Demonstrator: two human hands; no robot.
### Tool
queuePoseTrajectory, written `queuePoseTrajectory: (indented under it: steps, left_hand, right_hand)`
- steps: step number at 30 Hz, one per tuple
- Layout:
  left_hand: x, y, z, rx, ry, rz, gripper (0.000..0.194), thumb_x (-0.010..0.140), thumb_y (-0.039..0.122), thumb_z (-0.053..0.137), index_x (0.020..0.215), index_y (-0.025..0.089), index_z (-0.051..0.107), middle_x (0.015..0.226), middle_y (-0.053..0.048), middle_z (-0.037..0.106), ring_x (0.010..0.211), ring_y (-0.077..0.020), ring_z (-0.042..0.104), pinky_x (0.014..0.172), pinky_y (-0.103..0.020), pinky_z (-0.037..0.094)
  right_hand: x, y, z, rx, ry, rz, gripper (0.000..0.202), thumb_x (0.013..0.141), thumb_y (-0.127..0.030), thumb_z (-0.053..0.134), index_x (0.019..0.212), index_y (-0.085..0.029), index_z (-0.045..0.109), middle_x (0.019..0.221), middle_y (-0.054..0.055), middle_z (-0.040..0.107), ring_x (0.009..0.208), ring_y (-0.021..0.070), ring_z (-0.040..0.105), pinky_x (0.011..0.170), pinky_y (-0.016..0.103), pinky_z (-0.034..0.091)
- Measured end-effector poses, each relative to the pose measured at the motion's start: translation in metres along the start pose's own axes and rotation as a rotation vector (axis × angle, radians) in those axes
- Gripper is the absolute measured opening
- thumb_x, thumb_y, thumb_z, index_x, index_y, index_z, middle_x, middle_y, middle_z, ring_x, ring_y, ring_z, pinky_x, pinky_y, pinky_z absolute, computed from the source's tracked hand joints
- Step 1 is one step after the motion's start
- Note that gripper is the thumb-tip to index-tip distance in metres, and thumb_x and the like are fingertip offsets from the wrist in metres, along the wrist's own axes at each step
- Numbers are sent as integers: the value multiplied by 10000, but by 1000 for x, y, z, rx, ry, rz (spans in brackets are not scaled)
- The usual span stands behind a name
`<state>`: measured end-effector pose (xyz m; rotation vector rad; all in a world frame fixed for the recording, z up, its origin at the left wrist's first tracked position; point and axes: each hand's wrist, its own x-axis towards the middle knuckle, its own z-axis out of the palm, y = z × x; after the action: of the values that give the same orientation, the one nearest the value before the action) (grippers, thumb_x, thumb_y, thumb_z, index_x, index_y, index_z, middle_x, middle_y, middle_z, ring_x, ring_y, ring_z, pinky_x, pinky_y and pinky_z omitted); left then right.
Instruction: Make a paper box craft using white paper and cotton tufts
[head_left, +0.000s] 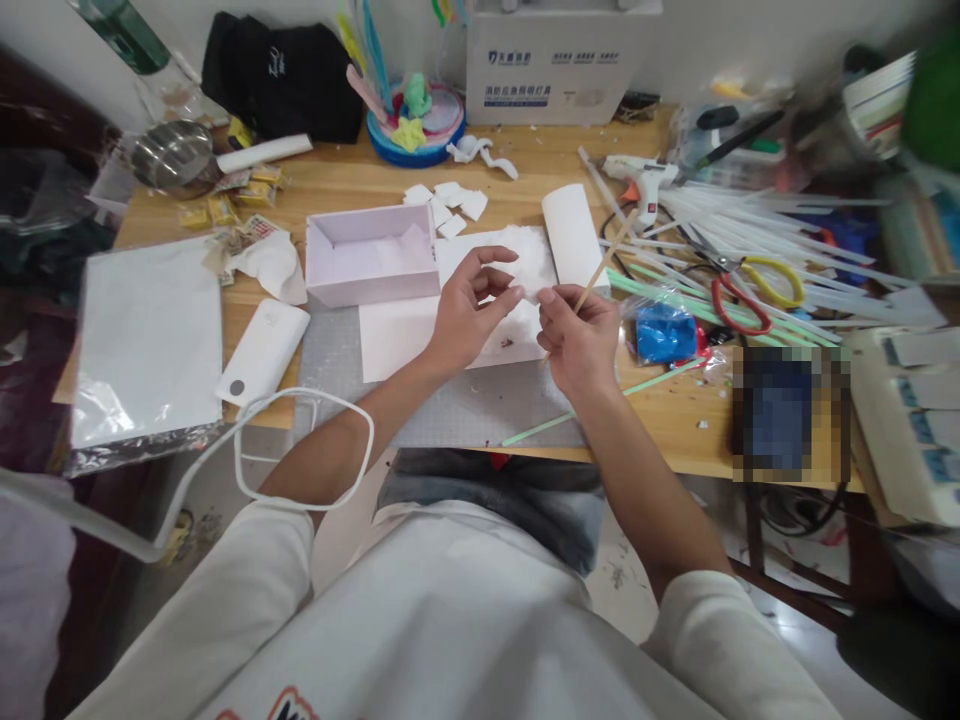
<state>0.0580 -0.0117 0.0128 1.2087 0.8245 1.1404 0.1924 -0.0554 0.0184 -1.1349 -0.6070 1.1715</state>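
Observation:
A thin wooden stick [604, 262] runs slantwise through my right hand [581, 338], whose fingers are closed around it. My left hand [471, 312] faces it from the left, fingers curled and thumb drawn in as if pinching. Whatever sits between its fingertips is too small and pale to make out against the white behind. Beneath both hands lie white paper sheets [397, 335] on a grey cutting mat [360, 405]. A rolled white sheet [576, 228] is just beyond my right hand. An open pale box [371, 285] stands to the left of my left hand.
White scraps [450, 205] lie behind the box. At right are a glue gun [646, 185], scissors [757, 295], many translucent sticks [757, 235] and a blue packet [666, 332]. A white power bank-like device [264, 352] and a plastic-wrapped pack [150, 330] lie left. A white loop [367, 440] crosses my left forearm.

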Motion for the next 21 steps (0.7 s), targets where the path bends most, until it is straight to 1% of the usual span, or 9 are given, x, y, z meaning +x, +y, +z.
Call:
queuePoseTrajectory:
  steps: [4, 7, 9, 11, 13, 15, 16, 18, 21]
  left_hand:
    - [0, -7, 0, 66, 17, 52, 187, 835, 241, 734, 994, 245, 637, 755, 36, 589, 725, -99, 575, 664, -215, 447]
    - [1, -11, -1, 119, 15, 84, 47, 874, 259, 685, 905, 228, 666, 796, 14, 617, 737, -106, 568, 638, -214, 442]
    - [0, -11, -2, 163, 10, 106, 86, 905, 296, 656, 920, 229, 708, 884, -14, 649, 783, -122, 582, 635, -222, 455]
    - [-2, -9, -2, 254, 39, 164, 149, 907, 348, 678, 999, 253, 748, 1029, -46, 657, 908, -158, 602, 697, -251, 491]
    - [-4, -6, -2, 382, 109, 275, 179, 887, 375, 723, 1035, 285, 772, 1181, -71, 627, 1088, -206, 578, 840, -312, 511]
    - [-5, -5, -2, 491, 166, 396, 151, 883, 371, 739, 1008, 305, 791, 1258, -79, 607, 1210, -244, 519, 977, -380, 474]
    - [-5, -5, -3, 527, 177, 437, 136, 893, 371, 730, 994, 312, 797, 1260, -80, 615, 1227, -253, 504, 1014, -405, 451]
    - [-3, -7, -5, 567, 181, 477, 135, 913, 383, 706, 981, 319, 803, 1233, -79, 644, 1205, -257, 504, 1042, -433, 425]
    - [-1, -9, -8, 573, 164, 466, 172, 938, 418, 671, 975, 314, 803, 1141, -70, 689, 1113, -240, 548, 1040, -434, 424]
  right_hand:
    - [0, 3, -1, -15, -17, 26, 351, 566, -414, 894, 720, -210, 653, 496, -110, 429, 403, 10, 231, 381, 205, 130]
    - [-1, 2, 1, -41, -34, 56, 332, 573, -397, 887, 720, -202, 663, 489, -112, 418, 398, 8, 229, 379, 207, 132]
    - [-1, -1, 3, -59, -43, 70, 321, 583, -391, 886, 711, -191, 670, 483, -113, 406, 391, 5, 223, 377, 212, 127]
    - [1, -6, 4, -70, -59, 78, 317, 590, -387, 890, 695, -182, 672, 481, -111, 406, 386, 2, 219, 375, 216, 120]
    - [4, -10, 6, -74, -79, 73, 320, 586, -382, 900, 680, -178, 672, 482, -105, 419, 386, 0, 221, 373, 216, 118]
    - [8, -12, 7, -75, -98, 68, 334, 575, -391, 914, 671, -183, 671, 482, -101, 429, 387, 1, 223, 370, 215, 122]
    - [10, -12, 7, -74, -107, 69, 348, 568, -406, 919, 671, -187, 670, 481, -101, 431, 388, 2, 221, 368, 215, 124]
    - [13, -10, 8, -66, -131, 78, 374, 561, -443, 923, 686, -192, 675, 486, -102, 437, 387, 3, 216, 364, 215, 123]
    - [14, -4, 9, -48, -169, 90, 380, 575, -455, 916, 741, -190, 700, 507, -100, 459, 386, 1, 211, 364, 217, 119]
